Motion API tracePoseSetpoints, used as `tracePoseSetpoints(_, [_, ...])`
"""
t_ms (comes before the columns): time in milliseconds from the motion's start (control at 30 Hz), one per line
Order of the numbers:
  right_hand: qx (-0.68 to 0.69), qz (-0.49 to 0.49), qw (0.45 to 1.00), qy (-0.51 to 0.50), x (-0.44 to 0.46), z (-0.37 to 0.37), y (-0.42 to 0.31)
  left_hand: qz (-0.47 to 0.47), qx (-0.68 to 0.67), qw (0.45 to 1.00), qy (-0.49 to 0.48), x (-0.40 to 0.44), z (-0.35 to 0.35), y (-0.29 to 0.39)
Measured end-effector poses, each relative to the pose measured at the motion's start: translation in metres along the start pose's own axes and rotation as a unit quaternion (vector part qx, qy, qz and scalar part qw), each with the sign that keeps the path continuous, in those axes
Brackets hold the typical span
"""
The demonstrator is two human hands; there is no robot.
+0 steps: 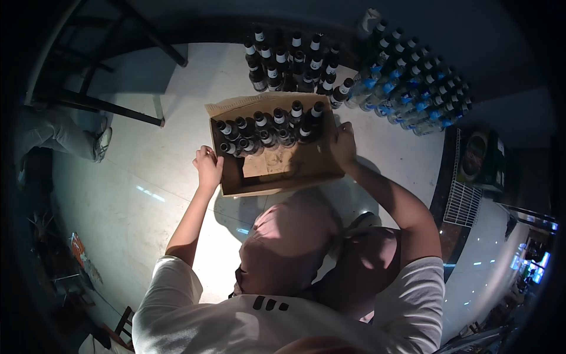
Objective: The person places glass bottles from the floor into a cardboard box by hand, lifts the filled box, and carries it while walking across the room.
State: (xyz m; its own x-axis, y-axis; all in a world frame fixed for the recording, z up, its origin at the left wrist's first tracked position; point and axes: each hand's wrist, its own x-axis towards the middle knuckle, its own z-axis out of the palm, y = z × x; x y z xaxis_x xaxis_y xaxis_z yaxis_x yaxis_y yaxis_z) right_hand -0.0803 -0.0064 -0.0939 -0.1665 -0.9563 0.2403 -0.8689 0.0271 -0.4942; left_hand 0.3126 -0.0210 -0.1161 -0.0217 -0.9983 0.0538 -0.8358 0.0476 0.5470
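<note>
Cardboard box (274, 163) sitting on floor (130, 206), before crouching person's knees (289, 236); dark bottles (260, 123) standing upright inside, crowding far side, probably bracing one another. Left hand (209, 168) grasping left wall, right hand (344, 147) grasping right, seemingly balancing box. Beyond, loose dark bottles (272, 78) and blue-labelled bottles (407, 97) standing grouped.

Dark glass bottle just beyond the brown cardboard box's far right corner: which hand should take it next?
Right, most likely: the right hand is nearer the dark glass bottle, while the left hand is across the brown cardboard box, at its opposite side.
</note>
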Motion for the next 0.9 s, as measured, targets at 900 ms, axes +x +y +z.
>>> tracePoseSetpoints(900, [0.192,0.213,0.949,0.129,0.126,0.034,0.068,0.133,-0.029,0.981,0.134,-0.01,0.011,0.153])
